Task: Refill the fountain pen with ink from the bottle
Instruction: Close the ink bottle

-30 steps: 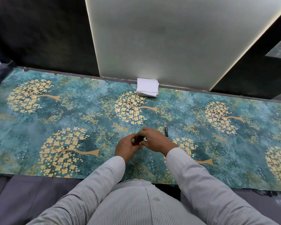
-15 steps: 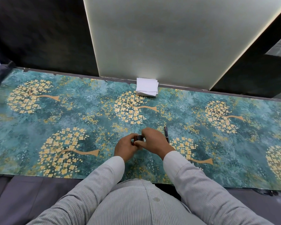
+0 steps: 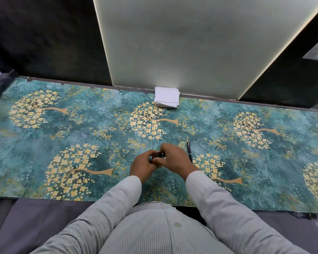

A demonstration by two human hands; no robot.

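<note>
Teal tabletop (image 3: 66, 143) with gold tree print runs wide, loads of bare room left and right, front edge right at the person's striped shirt. White paper stack (image 3: 167, 97) sits at the back edge. Both hands meet mid-table: left hand (image 3: 142, 166) wraps the small dark ink bottle (image 3: 158, 155), right hand (image 3: 174, 159) pinches its top. Slim black fountain pen (image 3: 189, 150) lies just beside the right hand.

White paper stack (image 3: 167, 97) on teal floral table covering (image 3: 92, 136), against wall.
</note>
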